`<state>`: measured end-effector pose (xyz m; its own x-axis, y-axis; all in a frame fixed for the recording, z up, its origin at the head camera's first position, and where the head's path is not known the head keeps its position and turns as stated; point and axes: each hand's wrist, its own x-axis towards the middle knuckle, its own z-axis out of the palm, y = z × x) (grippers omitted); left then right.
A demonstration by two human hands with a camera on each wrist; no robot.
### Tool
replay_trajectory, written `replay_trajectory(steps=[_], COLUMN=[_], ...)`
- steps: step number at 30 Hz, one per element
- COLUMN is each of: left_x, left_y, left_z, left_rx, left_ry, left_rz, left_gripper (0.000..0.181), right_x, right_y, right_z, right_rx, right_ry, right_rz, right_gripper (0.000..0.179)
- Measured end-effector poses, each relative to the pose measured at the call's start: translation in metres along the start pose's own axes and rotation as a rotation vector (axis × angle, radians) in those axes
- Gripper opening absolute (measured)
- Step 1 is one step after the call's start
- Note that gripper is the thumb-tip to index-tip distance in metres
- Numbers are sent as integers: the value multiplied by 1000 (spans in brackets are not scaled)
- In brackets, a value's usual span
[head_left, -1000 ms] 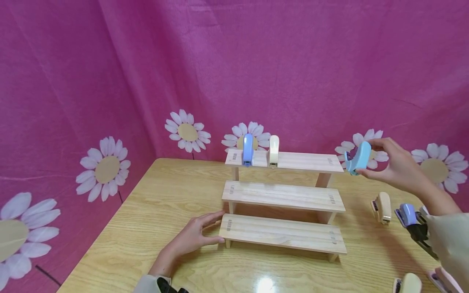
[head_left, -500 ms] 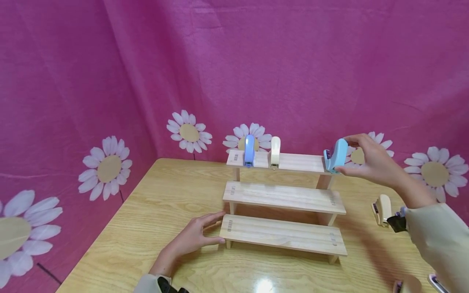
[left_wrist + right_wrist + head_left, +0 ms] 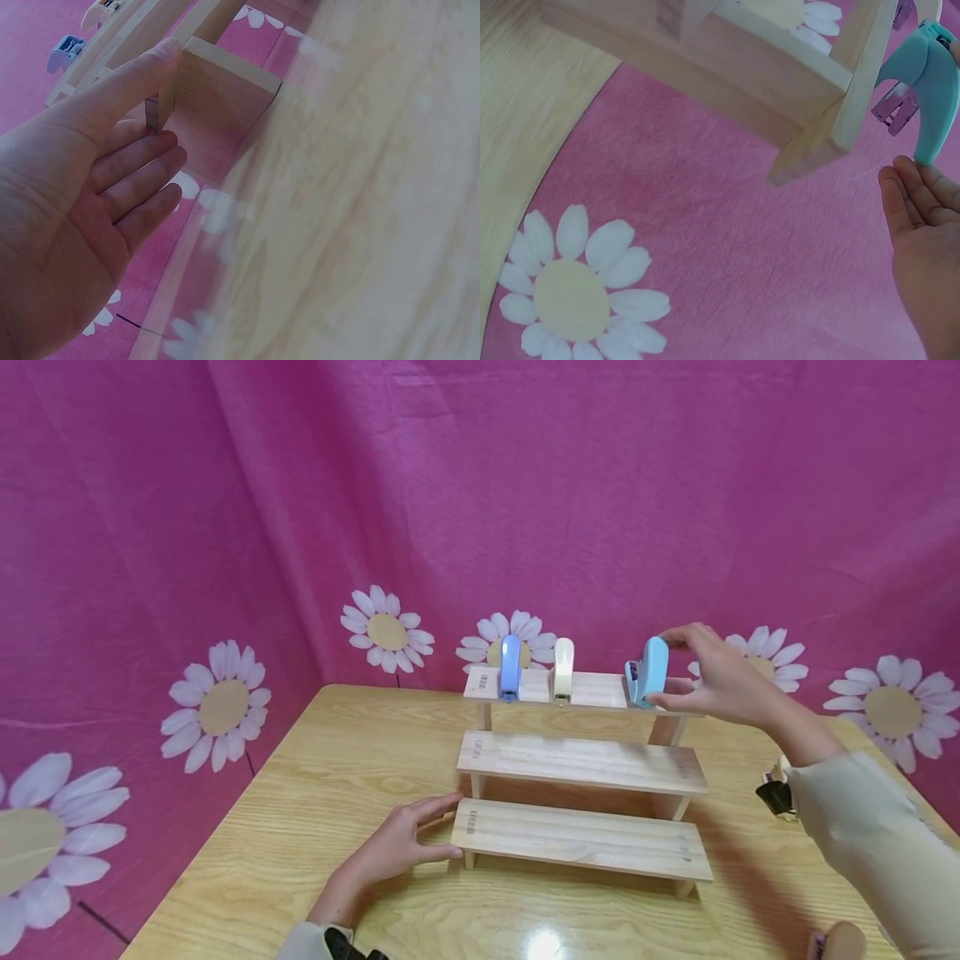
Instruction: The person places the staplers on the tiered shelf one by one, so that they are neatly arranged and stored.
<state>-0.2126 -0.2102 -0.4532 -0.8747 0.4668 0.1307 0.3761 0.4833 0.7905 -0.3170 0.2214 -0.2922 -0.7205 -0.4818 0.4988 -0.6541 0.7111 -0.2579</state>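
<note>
A three-tier wooden display stand (image 3: 581,760) stands on the table. My left hand (image 3: 393,843) grips the left end of its lowest board, thumb at the front corner and fingers behind, as the left wrist view also shows. My right hand (image 3: 723,685) pinches a light blue stapler (image 3: 655,668) by its two ends, upright at the right part of the top board. In the right wrist view the stapler (image 3: 936,90) reaches from the fingertips up to the board. A blue stapler (image 3: 510,667) and a cream stapler (image 3: 563,670) stand further left on the top board.
On the table (image 3: 360,735), right of the stand, a beige stapler (image 3: 782,772) is partly hidden behind the right sleeve. Another tan stapler (image 3: 844,940) is cut off by the bottom edge. A pink cloth (image 3: 600,510) with daisies hangs close behind the stand.
My right hand has carried the light blue stapler leftward, from the air right of the stand onto the top board's right part. My left hand has kept its place.
</note>
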Motion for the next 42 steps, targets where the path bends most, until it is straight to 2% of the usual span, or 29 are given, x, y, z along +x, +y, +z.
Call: replay_trajectory(steps=[7,14,19,26,33,42], left_x=[0,1,1,1,2,2], left_y=[0,-1,-2,0,1,0], left_z=[0,0,1,0,1,1], left_rx=[9,-1,2,1,15,29], left_ry=[3,1,-2,-2,0,11], left_rz=[19,16,18,-14,6,9], left_gripper=[75,75,75,76,74,73], right_x=[10,18,21,24,27,22], right_y=[-5,-12,-14,-14,-14,-12], right_z=[7,13,17,20,23,17], right_rx=[16,53,58,42,52,66], right_ry=[-12,-55,-69,-65,-93,-87], right_rz=[-56,-24,-33,-51,-41,-23], right_gripper=[73,72,71,72,71,75])
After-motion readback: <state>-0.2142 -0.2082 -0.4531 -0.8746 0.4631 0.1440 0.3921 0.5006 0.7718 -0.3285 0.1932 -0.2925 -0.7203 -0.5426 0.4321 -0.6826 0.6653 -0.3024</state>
